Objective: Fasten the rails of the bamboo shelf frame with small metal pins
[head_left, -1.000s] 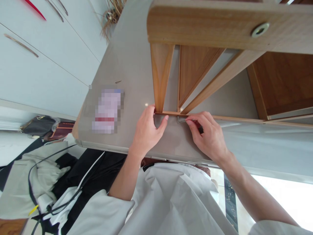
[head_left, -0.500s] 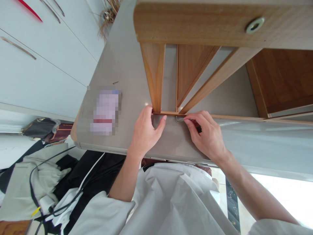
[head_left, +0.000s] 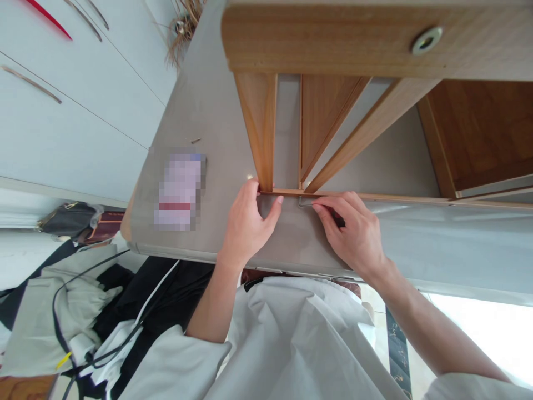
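A wooden frame (head_left: 333,44) stands on the tabletop, with a wide upper board, slanting slats and a thin lower rail. My right hand (head_left: 353,232) pinches the long arm of a small L-shaped hex key (head_left: 307,204). The key's bent end meets the front of the lower rail, near the foot of the middle slats; its tip is hidden. At the rail's left end, my left hand (head_left: 250,226) grips the corner of the frame, fingertips partly hidden behind it and thumb out in front.
A blurred pale packet (head_left: 177,191) lies left on the grey table (head_left: 225,133), near a small screw (head_left: 195,140). White cabinets (head_left: 83,122) stand at the left. Clothes (head_left: 45,316), cables and bags (head_left: 66,216) lie below the table's left edge. Dried stalks (head_left: 183,33) are at the back.
Both hands keep their places, the right one still pinching the hex key. The frame's upper board appears shifted slightly left and up in view.
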Demonstrator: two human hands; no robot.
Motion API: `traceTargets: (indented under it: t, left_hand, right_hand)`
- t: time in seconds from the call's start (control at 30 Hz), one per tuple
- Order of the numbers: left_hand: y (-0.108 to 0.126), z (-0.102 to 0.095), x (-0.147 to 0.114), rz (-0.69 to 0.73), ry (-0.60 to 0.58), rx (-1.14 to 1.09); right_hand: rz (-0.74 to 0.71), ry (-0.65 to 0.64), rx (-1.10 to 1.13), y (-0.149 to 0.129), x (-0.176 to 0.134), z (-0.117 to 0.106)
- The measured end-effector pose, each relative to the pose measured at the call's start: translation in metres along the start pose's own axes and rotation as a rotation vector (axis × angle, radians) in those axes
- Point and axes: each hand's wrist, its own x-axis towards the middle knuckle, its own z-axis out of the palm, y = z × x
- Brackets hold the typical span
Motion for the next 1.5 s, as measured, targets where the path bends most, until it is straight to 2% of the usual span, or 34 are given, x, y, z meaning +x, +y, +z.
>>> traceTargets:
  t: [0.53, 0.87, 1.07, 1.33, 1.5]
  left_hand:
    - [0.002, 0.000, 0.001, -0.003, 0.008, -0.001]
    - [0.002, 0.000, 0.000, 0.002, 0.007, -0.009]
    - [0.003, -0.001, 0.000, -0.003, 0.011, 0.012]
    - [0.003, 0.000, 0.000, -0.006, 0.018, 0.019]
    - [0.003, 0.000, 0.000, 0.002, 0.015, 0.006]
  right_hand:
    - [-0.024, 0.019, -0.019, -0.001, 0.000, 0.002]
    - [-0.160, -0.002, -0.205, 0.006, 0.002, -0.010]
    - [-0.130, -0.052, -0.167, 0.009, -0.002, -0.009]
    - [-0.101, -0.032, -0.165, 0.008, -0.003, -0.006]
    - [-0.102, -0.097, -0.183, 0.009, 0.000, -0.005]
